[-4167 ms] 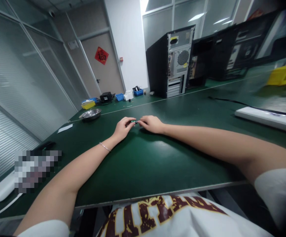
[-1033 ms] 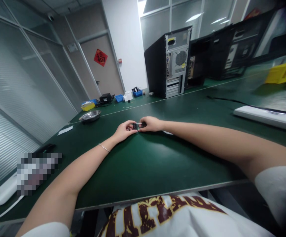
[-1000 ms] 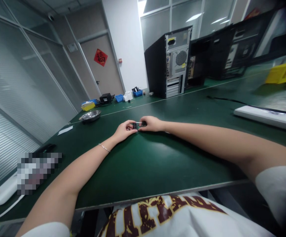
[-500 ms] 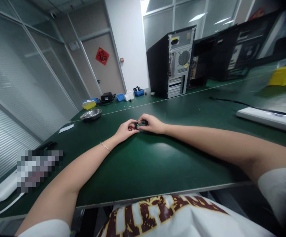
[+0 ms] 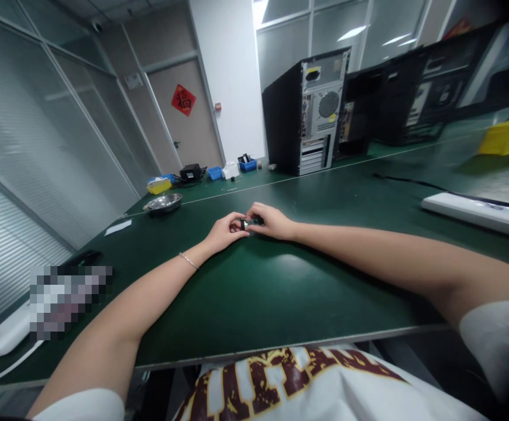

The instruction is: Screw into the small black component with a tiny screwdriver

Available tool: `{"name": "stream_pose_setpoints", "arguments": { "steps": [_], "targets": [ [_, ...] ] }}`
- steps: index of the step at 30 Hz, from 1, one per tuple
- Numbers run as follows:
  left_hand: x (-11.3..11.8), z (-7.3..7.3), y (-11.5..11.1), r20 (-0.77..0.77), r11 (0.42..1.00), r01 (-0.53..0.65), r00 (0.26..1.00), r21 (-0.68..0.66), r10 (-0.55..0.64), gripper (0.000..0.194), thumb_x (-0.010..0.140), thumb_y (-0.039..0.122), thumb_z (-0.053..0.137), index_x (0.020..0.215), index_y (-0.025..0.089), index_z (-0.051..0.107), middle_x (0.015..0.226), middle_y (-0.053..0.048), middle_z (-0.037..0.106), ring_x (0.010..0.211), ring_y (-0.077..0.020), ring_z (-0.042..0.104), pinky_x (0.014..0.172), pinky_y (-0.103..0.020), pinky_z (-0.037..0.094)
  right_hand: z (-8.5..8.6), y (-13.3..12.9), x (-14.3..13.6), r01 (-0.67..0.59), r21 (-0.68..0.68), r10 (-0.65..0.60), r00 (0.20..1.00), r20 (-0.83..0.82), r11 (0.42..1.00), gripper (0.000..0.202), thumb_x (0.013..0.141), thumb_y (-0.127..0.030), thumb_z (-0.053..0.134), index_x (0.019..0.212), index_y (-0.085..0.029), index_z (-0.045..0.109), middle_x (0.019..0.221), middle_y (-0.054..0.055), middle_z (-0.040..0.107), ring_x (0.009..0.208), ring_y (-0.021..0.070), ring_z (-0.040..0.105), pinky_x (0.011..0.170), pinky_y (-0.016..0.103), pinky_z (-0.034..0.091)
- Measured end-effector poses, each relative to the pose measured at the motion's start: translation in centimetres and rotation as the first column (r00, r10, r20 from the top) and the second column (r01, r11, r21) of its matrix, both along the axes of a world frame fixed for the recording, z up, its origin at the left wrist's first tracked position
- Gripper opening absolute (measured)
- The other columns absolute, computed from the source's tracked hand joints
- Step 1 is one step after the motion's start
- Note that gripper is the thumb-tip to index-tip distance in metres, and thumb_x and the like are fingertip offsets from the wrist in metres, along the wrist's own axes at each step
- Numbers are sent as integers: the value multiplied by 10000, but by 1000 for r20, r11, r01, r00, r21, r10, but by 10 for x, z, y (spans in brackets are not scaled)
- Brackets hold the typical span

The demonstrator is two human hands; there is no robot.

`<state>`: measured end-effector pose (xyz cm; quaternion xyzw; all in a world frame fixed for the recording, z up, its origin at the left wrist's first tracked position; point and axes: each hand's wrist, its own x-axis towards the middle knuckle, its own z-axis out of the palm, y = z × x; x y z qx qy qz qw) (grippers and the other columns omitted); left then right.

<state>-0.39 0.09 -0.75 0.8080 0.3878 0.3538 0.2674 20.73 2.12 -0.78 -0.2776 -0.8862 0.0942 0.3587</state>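
My left hand [image 5: 222,233] and my right hand [image 5: 274,222] meet fingertip to fingertip above the middle of the green table [image 5: 281,298]. Pinched in the left fingers is a small black piece [image 5: 243,224]. The right thumb and fingers close on a small dark piece with a silvery part [image 5: 257,221]. These two pieces touch or nearly touch; fingers hide much of both, and their kind is too small to tell.
A metal bowl [image 5: 163,203] and a white slip [image 5: 118,227] lie to the left. Small bins and a black computer tower [image 5: 305,114] stand at the back. A white power strip [image 5: 478,213] and a yellow bin [image 5: 506,135] are on the right.
The dark piece in my right hand has come closer to the left one. A green spot seen between them before no longer shows. Both arms have stayed nearly still.
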Motion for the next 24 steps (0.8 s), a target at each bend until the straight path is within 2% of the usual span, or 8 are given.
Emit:
{"name": "stream_pose_setpoints", "arguments": {
  "steps": [5,9,12,18,24],
  "targets": [
    [0,-1,1,26,1000,26,999,-14,-26,485,693,295,812,1102,142,600,739,30,582,629,-94,507,640,-240,424,1,-1,0,1,14,-1,999,33,1000,198,839,-325,661,966,-179,619,981,58,607,835,182,563,710,265,400],
    [-1,-1,2,70,995,74,995,-65,-69,472,768,382,756,1142,142,595,746,15,600,658,-114,552,665,-256,441,0,2,0,-5,8,5,1000,-1,1000,195,847,-339,663,949,-176,632,953,58,612,818,184,561,714,272,405],
    [-2,-1,4,91,994,79,993,-73,-72,457,824,434,693,1154,135,591,765,-11,635,710,-139,597,710,-279,463,1,2,0,-54,6,54,998,-21,999,198,874,-353,632,936,-165,642,935,63,613,813,186,566,730,284,423],
    [-5,-5,10,110,994,76,992,-78,-68,468,817,391,704,1187,136,574,814,-32,663,752,-155,627,748,-292,497,3,-3,0,-197,18,198,978,-62,980,194,875,-312,601,983,-165,667,940,69,612,846,192,586,795,320,469],
    [-6,-7,15,267,983,125,960,-136,-86,413,796,305,711,1157,148,588,881,-37,667,792,-154,667,808,-309,534,0,2,0,-118,62,126,981,-148,991,215,866,-250,579,1050,-168,652,917,64,635,855,194,592,792,325,475]
  ]
}}
